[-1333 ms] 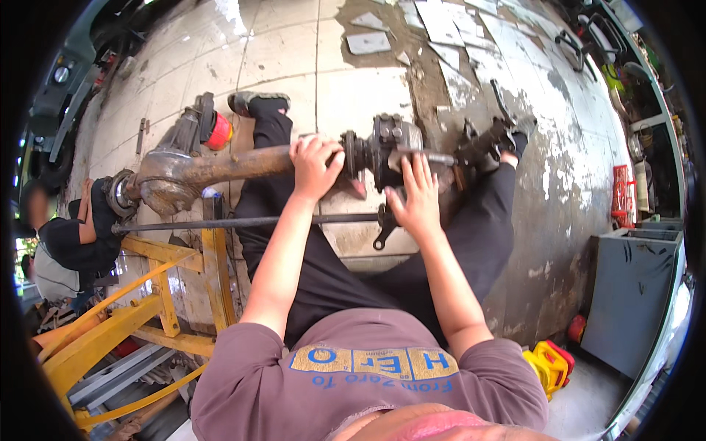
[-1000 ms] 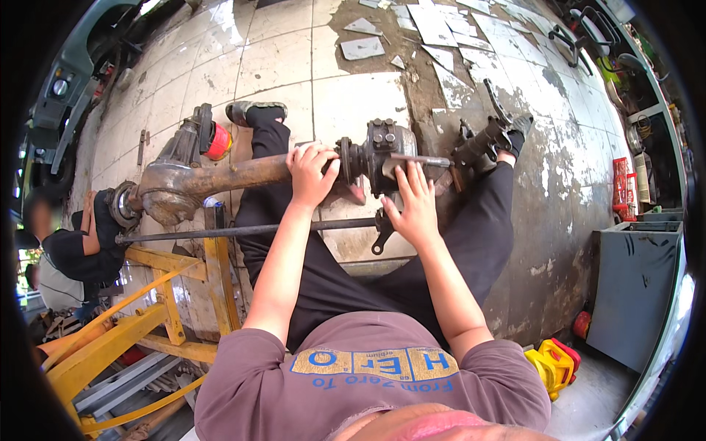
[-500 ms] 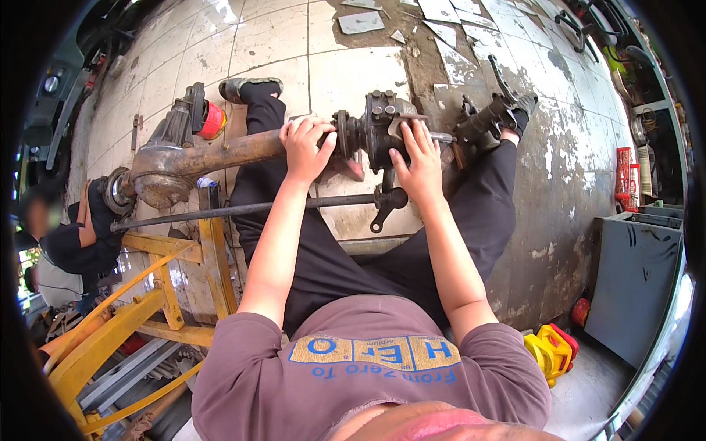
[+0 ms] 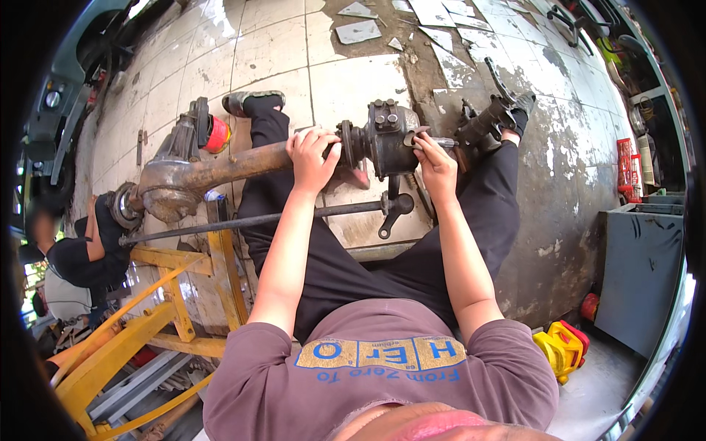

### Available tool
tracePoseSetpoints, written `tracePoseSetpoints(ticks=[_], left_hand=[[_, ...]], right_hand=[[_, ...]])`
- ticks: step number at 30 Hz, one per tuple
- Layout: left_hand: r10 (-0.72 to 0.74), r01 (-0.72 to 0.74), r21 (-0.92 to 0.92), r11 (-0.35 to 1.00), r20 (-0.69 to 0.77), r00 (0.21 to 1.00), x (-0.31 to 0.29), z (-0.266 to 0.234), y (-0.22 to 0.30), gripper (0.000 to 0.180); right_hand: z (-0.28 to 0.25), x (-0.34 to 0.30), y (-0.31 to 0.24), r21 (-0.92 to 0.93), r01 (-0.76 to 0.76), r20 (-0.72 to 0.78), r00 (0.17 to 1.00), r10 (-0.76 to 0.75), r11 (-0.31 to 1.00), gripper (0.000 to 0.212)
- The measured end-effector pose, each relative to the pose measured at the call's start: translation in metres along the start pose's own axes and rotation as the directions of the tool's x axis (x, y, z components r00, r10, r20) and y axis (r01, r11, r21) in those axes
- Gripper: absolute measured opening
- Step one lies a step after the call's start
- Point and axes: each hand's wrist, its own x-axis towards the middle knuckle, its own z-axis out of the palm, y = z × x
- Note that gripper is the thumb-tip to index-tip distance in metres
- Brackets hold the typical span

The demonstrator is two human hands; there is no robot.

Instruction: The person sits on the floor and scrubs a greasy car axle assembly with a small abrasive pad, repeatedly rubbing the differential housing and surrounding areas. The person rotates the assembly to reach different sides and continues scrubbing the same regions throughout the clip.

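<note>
Across my spread legs lies a rusty vehicle axle [image 4: 243, 163] with a bulging differential housing [image 4: 163, 184] toward its left end. My left hand [image 4: 315, 156] curls over the axle tube near its right end, beside a dark ringed flange [image 4: 348, 143]. Right of that flange is a black steering knuckle [image 4: 388, 140] with bolts on top. At the knuckle's right face my right hand [image 4: 435, 163] has its fingertips pinched together; what they hold, if anything, is hard to make out. A splined metal shaft end [image 4: 443, 142] sticks out beyond those fingers. Below runs a dark tie rod [image 4: 316, 213].
A yellow metal frame [image 4: 176, 301] stands at left, with a person [image 4: 88, 250] seated behind it. Another dark metal part [image 4: 485, 121] lies by my right foot. Red-and-yellow stands [image 4: 560, 349] and a grey cabinet [image 4: 638, 272] are at right. Broken tiles [image 4: 359, 31] lie ahead.
My right hand has gone from lying spread on the knuckle to a pinch at its right face. My left hand keeps its place on the axle tube. The whole view has shifted slightly.
</note>
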Motion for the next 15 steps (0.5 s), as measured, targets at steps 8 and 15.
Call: tracePoseSetpoints(ticks=[8, 15], left_hand=[[-0.008, 0.008, 0.0, 1.0, -0.003, 1.0, -0.001, 0.001, -0.003, 0.018], [0.034, -0.034, 0.016, 0.999, 0.007, 0.999, 0.0, 0.004, -0.007, 0.02]], right_hand=[[-0.015, 0.056, -0.02, 0.188, -0.031, 0.014, 0.999, 0.029, 0.982, 0.029], [0.0, 0.05, 0.012, 0.144, -0.161, -0.007, 0.987, 0.163, 0.976, 0.033]])
